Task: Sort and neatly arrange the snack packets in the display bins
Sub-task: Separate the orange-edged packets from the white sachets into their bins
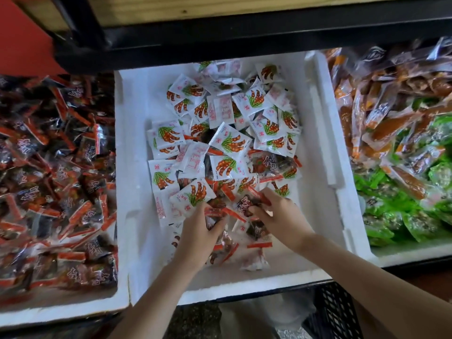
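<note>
Dark packets lie mixed among white packets at the near end of the middle foam bin. We note left hand fingers curled round some dark packets. Right hand fingers pinch others. The left bin is heaped with dark ones; the right bin holds orange and green.

This is a shop's snack display. Three white foam bins sit side by side, heaped with small sealed goods: dark red-striped packets at 9 o'clock, white printed packets at centre, and orange packets and green packets at 3 o'clock. A black-framed wooden shelf hangs over them at 12 o'clock.
</note>
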A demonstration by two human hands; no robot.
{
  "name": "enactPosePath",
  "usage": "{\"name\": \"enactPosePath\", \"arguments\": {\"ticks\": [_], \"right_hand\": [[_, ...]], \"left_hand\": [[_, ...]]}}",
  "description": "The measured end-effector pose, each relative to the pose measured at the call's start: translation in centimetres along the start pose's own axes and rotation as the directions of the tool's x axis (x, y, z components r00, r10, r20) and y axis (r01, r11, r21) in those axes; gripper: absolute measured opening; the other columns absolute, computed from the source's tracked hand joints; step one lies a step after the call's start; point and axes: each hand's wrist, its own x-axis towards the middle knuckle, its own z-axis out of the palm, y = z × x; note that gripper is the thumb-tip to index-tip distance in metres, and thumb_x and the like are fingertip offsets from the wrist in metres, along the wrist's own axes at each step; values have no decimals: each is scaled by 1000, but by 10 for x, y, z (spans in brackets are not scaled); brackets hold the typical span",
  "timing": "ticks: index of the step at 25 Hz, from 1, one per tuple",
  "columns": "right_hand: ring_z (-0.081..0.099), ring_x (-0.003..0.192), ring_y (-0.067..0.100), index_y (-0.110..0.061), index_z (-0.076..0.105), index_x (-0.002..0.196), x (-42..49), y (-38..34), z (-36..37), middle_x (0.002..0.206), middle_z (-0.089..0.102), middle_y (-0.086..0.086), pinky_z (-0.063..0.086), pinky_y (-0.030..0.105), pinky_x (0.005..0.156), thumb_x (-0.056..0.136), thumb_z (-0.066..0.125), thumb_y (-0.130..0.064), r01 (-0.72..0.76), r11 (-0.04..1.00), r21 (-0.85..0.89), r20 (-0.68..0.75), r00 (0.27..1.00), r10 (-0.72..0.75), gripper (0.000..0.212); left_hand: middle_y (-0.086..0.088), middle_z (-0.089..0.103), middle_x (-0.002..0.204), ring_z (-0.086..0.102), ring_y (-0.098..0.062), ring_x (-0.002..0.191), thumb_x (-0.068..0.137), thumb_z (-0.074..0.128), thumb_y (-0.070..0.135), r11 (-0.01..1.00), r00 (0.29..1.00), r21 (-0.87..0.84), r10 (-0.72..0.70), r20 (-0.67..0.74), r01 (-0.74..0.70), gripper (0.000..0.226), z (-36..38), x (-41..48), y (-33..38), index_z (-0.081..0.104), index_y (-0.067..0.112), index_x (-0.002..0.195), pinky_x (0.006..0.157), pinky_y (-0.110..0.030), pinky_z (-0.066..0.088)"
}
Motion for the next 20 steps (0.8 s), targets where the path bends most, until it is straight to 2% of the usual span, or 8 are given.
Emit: {"name": "enactPosePath", "arguments": {"ticks": [4, 7, 9, 11, 14, 16, 18, 20], "right_hand": [[49, 60, 10, -19, 44, 92, 5, -17, -8, 72, 53, -9, 37, 15, 51, 95, 52, -22, 56, 993, 104, -29, 998, -53, 9], [45, 55, 2, -22, 45, 91, 11, -29, -19, 67, 50, -10, 36, 14, 52, 94, 52, -22, 133, 977, 168, 97, 984, -150, 8], [46, 59, 7, -27, 46, 87, 13, -31, -25, 69, 51, -9, 35, 15, 54, 93, 54, -21, 146, 976, 161, 203, 963, -178, 12], [51, 65, 7, -30, 47, 87, 12, -32, -23, 73, 53, -11, 39, 13, 59, 89, 61, -17, 129, 975, 183, 194, 967, -165, 19], [58, 82, 5, -23, 47, 101, 6, -25, -20, 91, 57, -10, 49, 14, 74, 83, 69, -14, 88, 926, 368, -84, 995, -61, 30], [56, 93, 9, -22, 48, 109, 1, -8, -18, 103, 55, -6, 48, 19, 86, 85, 67, -15, 68, 970, 234, -132, 991, -37, 32], [52, 108, 11, -23, 48, 123, -8, 10, -9, 120, 51, -6, 45, 30, 96, 86, 65, -25, 13, 994, -112, 115, 993, 0, 40], [56, 107, 14, -28, 47, 126, -17, 21, 3, 124, 56, -6, 48, 33, 93, 88, 62, -33, 3, 951, -310, 307, 947, 97, 42]], "left_hand": [[4, 62, 84, 65, 3, 63, 93, 57, 18, 966, 997, -254, -63, -46, 49, 20, -8, -7, 9, 42, 13, 106, 54, -12, 51], [-10, 63, 101, 70, -22, 86, 101, 42, 29, 834, 955, -521, -277, -108, 183, 16, -10, -1, 16, 41, 16, 108, 75, -39, 59], [-14, 62, 108, 65, -31, 97, 97, 41, 47, 798, 955, -563, -293, -54, 213, 34, -12, 2, 19, 45, 17, 112, 88, -50, 53], [-11, 64, 109, 64, -27, 100, 89, 56, 51, 800, 978, -563, -174, 112, 207, 39, -11, -2, 26, 51, 20, 113, 88, -44, 53], [10, 67, 106, 65, -2, 95, 85, 70, 21, 852, 977, -493, -88, 194, 175, 32, -10, -11, 33, 50, 31, 109, 78, -18, 49], [12, 65, 106, 64, 0, 95, 85, 70, 18, 860, 986, -486, -104, 134, 156, 32, -13, -14, 30, 49, 33, 105, 76, -17, 48], [8, 64, 108, 63, -6, 97, 85, 69, 18, 848, 986, -502, -144, 85, 168, 34, -18, -16, 24, 49, 31, 110, 80, -23, 50], [4, 63, 109, 63, -10, 98, 87, 67, 16, 844, 980, -498, -186, 75, 199, 37, -19, -20, 18, 48, 23, 117, 78, -24, 49]]}}
